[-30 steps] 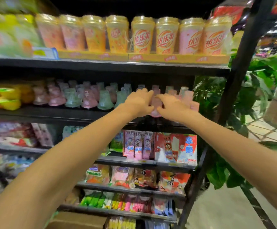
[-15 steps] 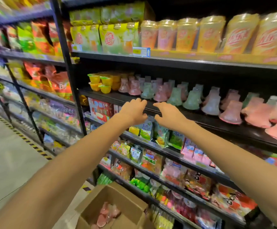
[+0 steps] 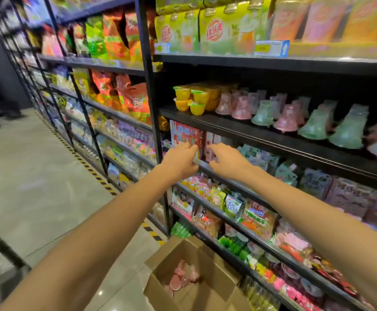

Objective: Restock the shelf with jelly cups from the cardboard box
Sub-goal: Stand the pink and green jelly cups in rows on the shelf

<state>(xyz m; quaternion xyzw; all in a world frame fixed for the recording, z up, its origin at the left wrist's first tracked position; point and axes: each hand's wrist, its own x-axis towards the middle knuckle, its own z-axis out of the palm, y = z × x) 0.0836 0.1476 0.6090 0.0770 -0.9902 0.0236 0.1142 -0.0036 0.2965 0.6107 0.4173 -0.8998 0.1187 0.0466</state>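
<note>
Left of both hands, a grey tiled floor runs along the aisle, edged with yellow-and-black tape at the foot of racks of bright snack bags. The left hand hangs in mid-air with fingers loosely spread, holding nothing. Just beside it, the right hand is also relaxed and empty. Both float in front of the lower tiers, apart from any product.

Above and to the right of the hands, the shelf carries pink and green jelly cups in rows, with yellow cups at its left end. Well below the hands, the open cardboard box sits on the floor against the rack, a few pink jelly cups lying at its bottom.

This looks like the gap between loads: hands empty, stock left in the box. The next move likely calls for a deep reach down between the flaps, then a careful lift to the shelf.
</note>
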